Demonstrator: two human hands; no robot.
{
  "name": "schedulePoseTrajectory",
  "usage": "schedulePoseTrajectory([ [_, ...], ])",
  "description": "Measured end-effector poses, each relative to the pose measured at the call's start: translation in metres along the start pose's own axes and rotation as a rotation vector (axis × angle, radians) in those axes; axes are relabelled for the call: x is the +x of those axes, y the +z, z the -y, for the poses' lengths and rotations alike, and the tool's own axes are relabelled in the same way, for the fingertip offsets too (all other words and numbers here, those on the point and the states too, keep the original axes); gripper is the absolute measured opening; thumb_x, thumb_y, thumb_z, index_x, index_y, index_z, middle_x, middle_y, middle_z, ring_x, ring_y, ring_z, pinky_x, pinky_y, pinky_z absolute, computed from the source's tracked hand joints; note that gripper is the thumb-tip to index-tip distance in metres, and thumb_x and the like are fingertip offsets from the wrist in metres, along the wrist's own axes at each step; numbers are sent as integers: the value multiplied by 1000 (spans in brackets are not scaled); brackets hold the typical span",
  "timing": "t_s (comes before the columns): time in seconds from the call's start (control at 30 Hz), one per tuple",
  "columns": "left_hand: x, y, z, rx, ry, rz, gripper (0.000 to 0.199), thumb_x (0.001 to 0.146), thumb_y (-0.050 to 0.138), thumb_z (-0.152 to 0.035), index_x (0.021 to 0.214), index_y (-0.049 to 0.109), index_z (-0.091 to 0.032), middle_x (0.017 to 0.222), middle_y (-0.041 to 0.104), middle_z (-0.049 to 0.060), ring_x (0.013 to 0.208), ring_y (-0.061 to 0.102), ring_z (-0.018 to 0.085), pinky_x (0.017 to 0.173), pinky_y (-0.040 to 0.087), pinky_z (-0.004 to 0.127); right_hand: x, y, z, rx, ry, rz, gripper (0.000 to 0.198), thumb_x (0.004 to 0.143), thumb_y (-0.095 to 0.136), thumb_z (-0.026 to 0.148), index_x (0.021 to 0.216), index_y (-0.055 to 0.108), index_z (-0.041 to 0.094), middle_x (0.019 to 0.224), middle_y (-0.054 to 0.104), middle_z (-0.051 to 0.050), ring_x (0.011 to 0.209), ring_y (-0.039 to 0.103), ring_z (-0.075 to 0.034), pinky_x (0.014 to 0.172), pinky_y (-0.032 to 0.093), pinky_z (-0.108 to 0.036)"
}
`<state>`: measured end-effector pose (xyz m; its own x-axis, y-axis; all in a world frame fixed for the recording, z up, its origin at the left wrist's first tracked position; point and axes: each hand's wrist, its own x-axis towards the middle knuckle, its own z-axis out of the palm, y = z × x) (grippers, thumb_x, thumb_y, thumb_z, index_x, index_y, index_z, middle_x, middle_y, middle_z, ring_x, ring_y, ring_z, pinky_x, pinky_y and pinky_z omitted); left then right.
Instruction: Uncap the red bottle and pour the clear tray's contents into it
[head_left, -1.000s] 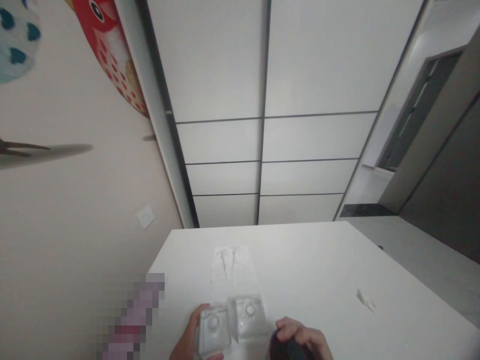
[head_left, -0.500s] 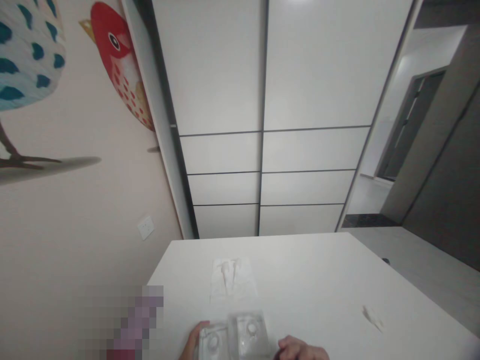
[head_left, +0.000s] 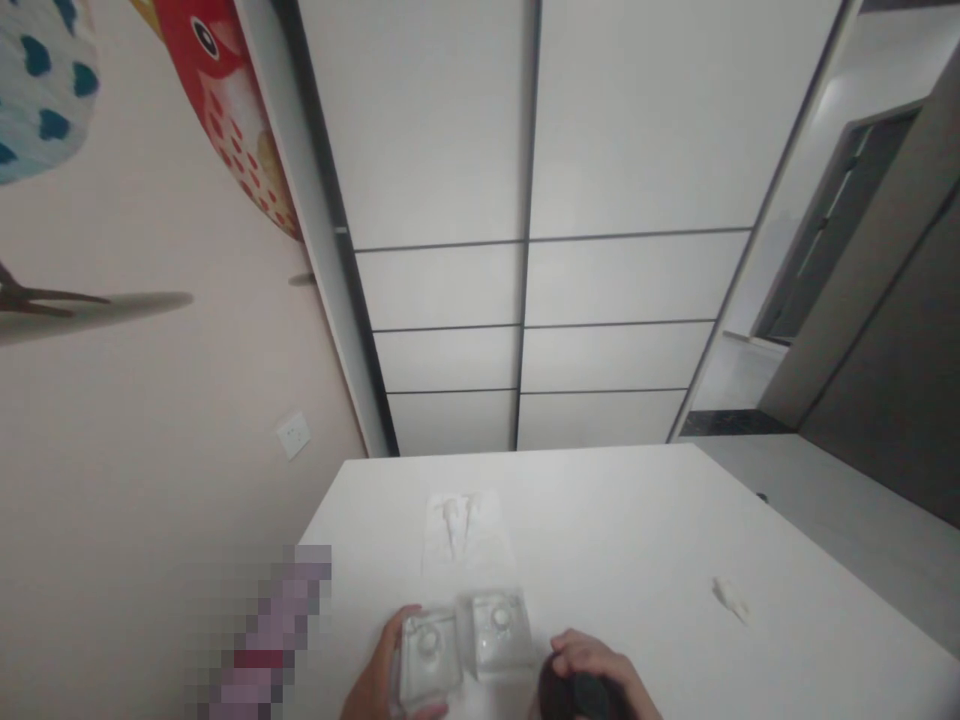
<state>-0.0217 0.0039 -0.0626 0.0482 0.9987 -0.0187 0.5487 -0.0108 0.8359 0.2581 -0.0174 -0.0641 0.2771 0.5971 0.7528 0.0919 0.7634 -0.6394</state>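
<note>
At the bottom edge of the head view, my left hand [head_left: 375,680] grips a clear plastic blister pack [head_left: 427,660] with a small round white piece inside. A second, hinged clear half [head_left: 496,632] lies beside it on the white table [head_left: 637,540]. My right hand [head_left: 600,670] curls over a dark rounded object [head_left: 574,698], only partly in view at the frame's bottom edge.
A clear plastic bag [head_left: 465,525] with small white parts lies further back on the table. A small white scrap [head_left: 731,598] rests to the right. White sliding cupboard doors [head_left: 525,200] stand behind the table, and a wall with bird pictures is on the left.
The view tipped up and then back down, so both hands and the dark object show again as they did a second ago. The blister pack stays in my left hand.
</note>
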Motion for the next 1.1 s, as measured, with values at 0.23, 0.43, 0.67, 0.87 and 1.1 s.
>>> schedulePoseTrajectory([
  [0.23,-3,-2,-21,1,-19,75,76,74,71,-38,144,47,-20,148,63,16,142,58,37,123,42,54,14,3,51,-164,187,37,35,104,59,55,107,77,25,96,80,-9,97,77,-29,83,65,-44],
  [0.43,-4,0,-14,-2,10,46,74,76,74,-34,144,47,-22,145,64,13,139,60,35,122,42,54,10,11,49,-76,151,-39,26,109,55,48,123,63,28,95,79,-4,101,77,-25,88,61,-46],
  [0.67,-3,2,-8,16,53,27,73,78,75,-34,145,48,-22,145,64,13,137,61,36,119,45,54,4,16,43,-38,131,-102,23,111,48,53,123,47,33,95,79,-1,101,77,-26,90,59,-56],
  [0.87,-1,-3,-7,31,50,79,74,80,76,-38,146,47,-23,149,62,13,141,59,36,118,48,51,0,19,42,-30,165,-141,27,111,44,58,120,42,33,99,80,-1,107,77,-28,98,54,-62],
  [1.1,-1,-1,-4,27,54,51,74,78,77,-39,145,49,-25,144,66,11,133,65,36,110,54,49,-5,19,40,-25,191,-182,30,110,44,61,118,43,32,100,81,-2,111,77,-30,100,53,-64],
])
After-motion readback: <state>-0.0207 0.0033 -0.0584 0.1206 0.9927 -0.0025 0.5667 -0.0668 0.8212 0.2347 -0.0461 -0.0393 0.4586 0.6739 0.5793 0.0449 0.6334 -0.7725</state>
